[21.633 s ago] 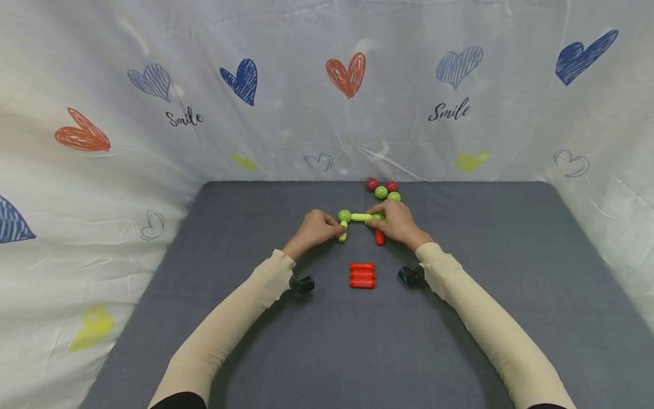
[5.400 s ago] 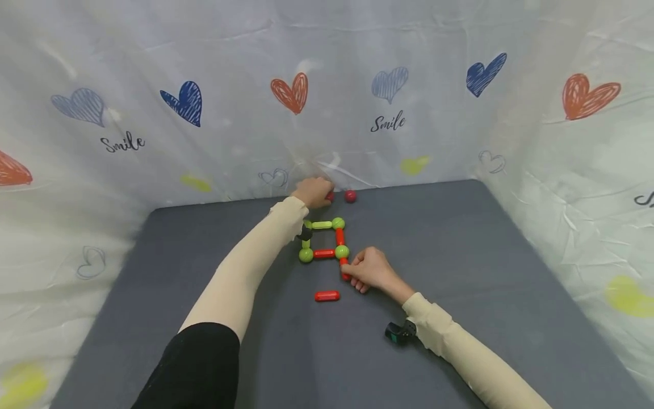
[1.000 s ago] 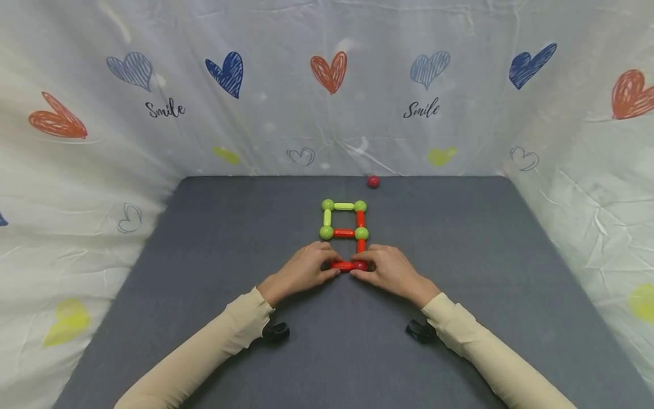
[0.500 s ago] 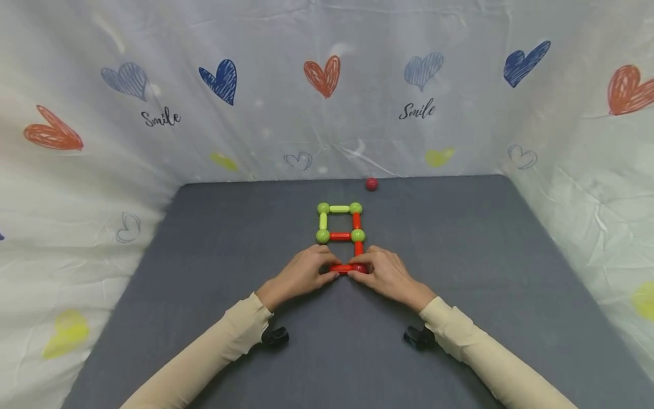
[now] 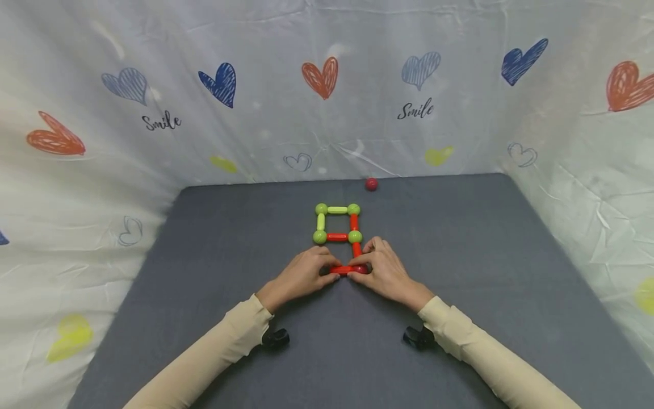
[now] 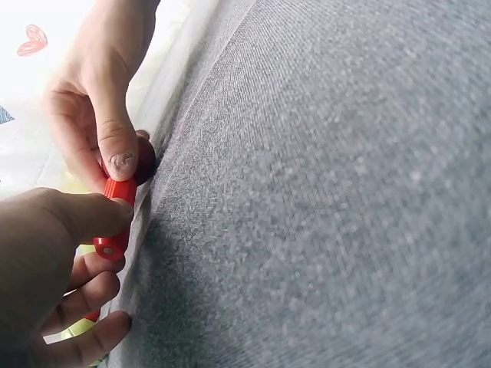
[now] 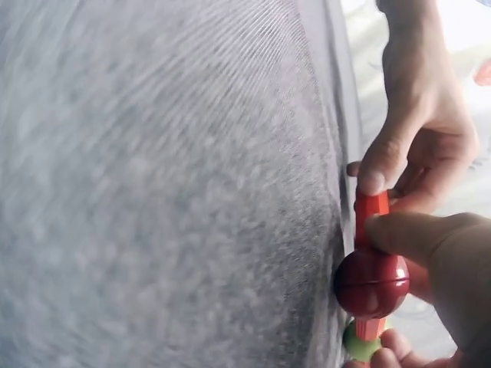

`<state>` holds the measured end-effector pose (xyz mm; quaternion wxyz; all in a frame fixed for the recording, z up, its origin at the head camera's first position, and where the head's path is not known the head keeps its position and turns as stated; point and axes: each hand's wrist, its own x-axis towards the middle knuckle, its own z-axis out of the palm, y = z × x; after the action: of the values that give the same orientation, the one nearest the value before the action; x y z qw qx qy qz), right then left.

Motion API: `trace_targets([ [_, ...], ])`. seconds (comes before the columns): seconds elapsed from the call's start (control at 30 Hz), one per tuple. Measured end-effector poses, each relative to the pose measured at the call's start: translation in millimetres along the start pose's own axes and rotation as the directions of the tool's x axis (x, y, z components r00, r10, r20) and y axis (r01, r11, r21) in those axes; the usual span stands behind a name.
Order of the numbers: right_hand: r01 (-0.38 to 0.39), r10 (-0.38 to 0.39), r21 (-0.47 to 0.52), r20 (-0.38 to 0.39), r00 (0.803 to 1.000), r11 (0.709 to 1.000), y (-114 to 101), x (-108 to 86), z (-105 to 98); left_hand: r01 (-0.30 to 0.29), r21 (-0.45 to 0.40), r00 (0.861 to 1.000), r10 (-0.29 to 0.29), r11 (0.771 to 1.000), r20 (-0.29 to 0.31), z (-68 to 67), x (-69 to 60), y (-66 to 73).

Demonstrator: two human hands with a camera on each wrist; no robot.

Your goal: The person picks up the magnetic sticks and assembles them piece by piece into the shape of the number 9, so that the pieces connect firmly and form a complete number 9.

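Note:
Flat on the table lies a figure of red and light-green rods joined by balls. Its square has green balls (image 5: 355,236) at the corners. A red rod (image 5: 356,250) runs from the near right corner toward a dark red ball (image 7: 374,284). Between finger and thumb my left hand (image 5: 301,274) pinches the left end of another red rod (image 6: 120,188), lying crosswise. My right hand (image 5: 389,274) pinches that rod's other end, right beside the dark red ball. In the right wrist view rod and ball touch. Fingers partly cover the rod.
A single dark red ball (image 5: 371,184) sits at the table's back edge. Behind it hangs a white curtain (image 5: 255,142) printed with hearts. Grey cloth covers the table (image 5: 347,352). Each wrist wears a small black camera (image 5: 276,338).
Since the oldest frame, rods and balls have been joined into a square with an extension. One red ball has come from the back edge. Over the last second the hands barely move.

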<state>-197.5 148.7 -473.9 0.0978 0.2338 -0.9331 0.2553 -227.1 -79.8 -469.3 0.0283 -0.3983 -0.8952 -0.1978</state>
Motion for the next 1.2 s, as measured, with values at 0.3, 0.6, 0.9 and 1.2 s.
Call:
trace_targets([
  [0.3,0.11,-0.114,-0.076,-0.047,0.992,0.991,6,0.9,-5,-0.021,0.022,0.999,0.02,1.0,0.038,-8.1,13.9,-3.7],
  [0.6,0.113,-0.115,-0.068,-0.039,0.993,0.991,8,2.0,-9,-0.094,0.139,0.989,0.077,0.986,0.123,-83.9,99.1,-17.9],
  [0.9,0.124,-0.126,-0.05,-0.033,0.992,0.991,8,2.8,-9,-0.085,0.293,0.98,0.026,0.952,0.198,-72.0,218.8,-34.2],
  [1.2,0.147,-0.147,-0.023,-0.029,0.989,0.989,6,3.4,-2,-0.044,0.423,0.977,-0.049,0.905,0.206,-25.1,259.5,-55.4],
])
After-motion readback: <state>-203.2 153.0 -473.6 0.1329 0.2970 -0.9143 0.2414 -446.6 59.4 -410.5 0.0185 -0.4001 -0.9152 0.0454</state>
